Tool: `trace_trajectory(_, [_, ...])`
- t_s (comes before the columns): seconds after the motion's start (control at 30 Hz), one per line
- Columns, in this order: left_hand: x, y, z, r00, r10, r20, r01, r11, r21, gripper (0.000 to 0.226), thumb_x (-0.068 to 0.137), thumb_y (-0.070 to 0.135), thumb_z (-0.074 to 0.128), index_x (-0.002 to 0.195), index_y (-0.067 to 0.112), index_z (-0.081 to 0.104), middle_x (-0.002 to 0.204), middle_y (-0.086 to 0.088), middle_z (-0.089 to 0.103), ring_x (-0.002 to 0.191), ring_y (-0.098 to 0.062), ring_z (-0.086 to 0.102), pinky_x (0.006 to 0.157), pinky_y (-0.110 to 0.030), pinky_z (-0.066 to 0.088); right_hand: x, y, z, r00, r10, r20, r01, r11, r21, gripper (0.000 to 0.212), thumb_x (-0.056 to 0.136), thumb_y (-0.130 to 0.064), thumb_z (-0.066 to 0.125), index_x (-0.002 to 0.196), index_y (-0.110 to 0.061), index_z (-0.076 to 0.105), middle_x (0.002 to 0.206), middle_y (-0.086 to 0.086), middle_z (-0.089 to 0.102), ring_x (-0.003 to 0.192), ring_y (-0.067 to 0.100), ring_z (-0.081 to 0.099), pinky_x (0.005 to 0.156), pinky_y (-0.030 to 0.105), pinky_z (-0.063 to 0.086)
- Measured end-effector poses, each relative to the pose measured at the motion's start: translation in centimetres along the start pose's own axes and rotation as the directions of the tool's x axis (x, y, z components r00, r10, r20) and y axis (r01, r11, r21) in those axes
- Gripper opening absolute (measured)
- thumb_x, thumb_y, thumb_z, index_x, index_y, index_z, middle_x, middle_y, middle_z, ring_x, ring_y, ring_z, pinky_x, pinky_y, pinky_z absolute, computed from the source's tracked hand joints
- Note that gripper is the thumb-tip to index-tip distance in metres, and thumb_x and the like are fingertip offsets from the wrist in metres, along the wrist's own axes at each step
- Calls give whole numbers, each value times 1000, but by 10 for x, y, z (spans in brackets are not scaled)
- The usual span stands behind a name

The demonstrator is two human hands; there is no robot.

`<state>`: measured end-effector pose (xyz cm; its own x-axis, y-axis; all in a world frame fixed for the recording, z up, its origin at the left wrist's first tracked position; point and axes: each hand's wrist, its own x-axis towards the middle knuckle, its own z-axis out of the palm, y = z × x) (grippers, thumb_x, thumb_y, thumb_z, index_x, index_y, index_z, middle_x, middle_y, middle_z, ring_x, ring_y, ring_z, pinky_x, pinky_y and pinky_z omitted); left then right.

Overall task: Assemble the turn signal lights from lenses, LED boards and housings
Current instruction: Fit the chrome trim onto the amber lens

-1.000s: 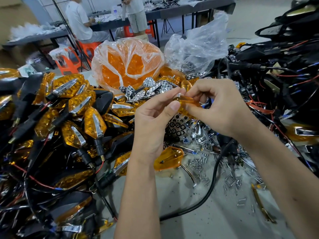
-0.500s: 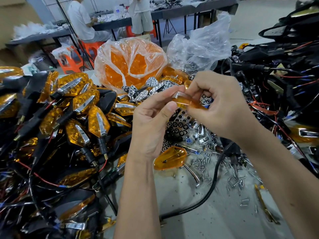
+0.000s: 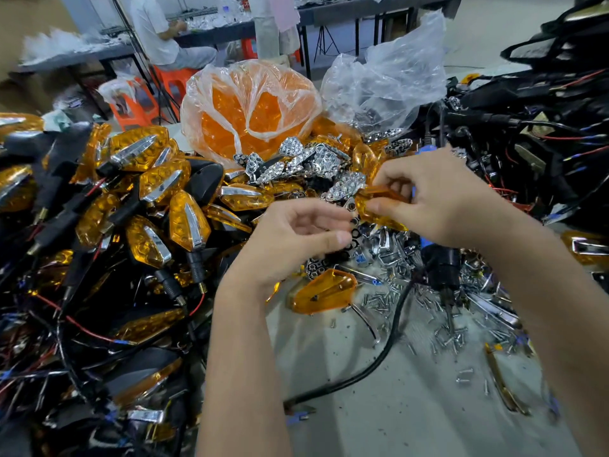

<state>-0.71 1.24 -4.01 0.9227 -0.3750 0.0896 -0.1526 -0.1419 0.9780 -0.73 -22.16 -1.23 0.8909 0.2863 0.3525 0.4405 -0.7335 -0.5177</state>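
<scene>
One head-worn wide-angle view, looking forward and down over a cluttered work surface.

The camera sits above and just behind the person's forearms, which enter from the bottom edge and meet at frame centre, where the left hand [image 3: 290, 239] and right hand [image 3: 441, 199] are close to the lens and large in the picture. It faces across the grey table [image 3: 379, 407] toward the far room, so the upper edge takes in a seated person [image 3: 158, 31] at a distant bench. Wide-angle bending curves the piles at the left and right borders. No second view is given, so nothing is shared.
</scene>
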Motion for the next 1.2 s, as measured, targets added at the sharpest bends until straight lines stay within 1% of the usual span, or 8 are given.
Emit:
trace_trajectory(0.13, [-3, 5, 0, 954, -217, 207, 137, 930, 342, 34, 74, 3, 92, 102, 18, 81, 99, 0, 80, 100, -24, 72, 91, -29, 59, -2, 4, -2, 982, 82, 167, -84, 996, 4, 29, 91, -40, 75, 74, -17, 70, 50, -13, 49, 49, 5, 42, 51, 19, 37])
trace_trajectory(0.33, [4, 3, 8, 948, -308, 75, 195, 754, 627, 36, 76, -6, 86, 86, 29, 82, 86, 10, 75, 72, -7, 62, 71, -26, 56, -2, 5, 0, 972, 98, 212, -84, 994, -75, 41, 95, -42, 71, 76, -6, 68, 61, 10, 56, 50, 10, 38, 51, 28, 37])
trace_trajectory(0.53, [6, -7, 3, 971, -83, -225, 196, 813, 548, 23, 81, 10, 87, 81, 31, 78, 74, 13, 72, 66, 8, 62, 65, -12, 49, 1, 7, 7, 971, 166, 174, -153, 984, -86, 45, 98, -34, 70, 67, -3, 59, 52, 6, 48, 46, 11, 37, 47, 21, 35])
trace_trajectory(0.7, [9, -10, -2, 821, 145, -553, 218, 815, 537, 16, 87, 18, 80, 95, 31, 75, 83, 19, 67, 74, 4, 63, 69, -11, 47, 2, 0, 21, 964, 169, 205, -195, 974, 112, 3, 99, -23, 70, 99, -25, 68, 58, 1, 70, 41, 13, 66, 42, 19, 47])
trace_trajectory(0.77, [9, -13, -1, 799, 144, -584, 223, 831, 510, 13, 88, 20, 79, 99, 26, 76, 86, 17, 68, 80, 1, 64, 77, -21, 53, 1, -2, 26, 938, 140, 318, -180, 978, 100, 8, 99, -21, 69, 96, -27, 65, 61, -4, 73, 45, 14, 69, 47, 14, 46])
trace_trajectory(0.87, [10, -13, 1, 760, 171, -627, 185, 868, 462, 7, 90, 24, 77, 96, 25, 76, 83, 18, 70, 79, 4, 65, 72, -11, 51, 1, -1, 29, 901, 130, 415, -164, 985, 47, 9, 94, -27, 77, 87, -26, 71, 66, -6, 75, 53, 11, 72, 51, 16, 51])
trace_trajectory(1.03, [10, -11, 4, 698, 204, -687, 134, 905, 404, 5, 90, 22, 74, 91, 25, 77, 80, 18, 71, 76, 2, 68, 73, -18, 55, 1, 1, 26, 903, 127, 411, -179, 980, 91, 16, 85, -39, 84, 83, -25, 77, 71, -8, 77, 65, 13, 75, 52, 25, 60])
trace_trajectory(1.2, [13, -8, 12, 701, 195, -686, 99, 926, 365, 11, 90, 19, 73, 85, 29, 76, 76, 19, 70, 78, 8, 65, 65, -6, 49, 1, 3, 17, 957, 145, 251, -155, 988, 20, 15, 88, -41, 81, 82, -28, 77, 71, -12, 75, 67, 0, 71, 60, 20, 59])
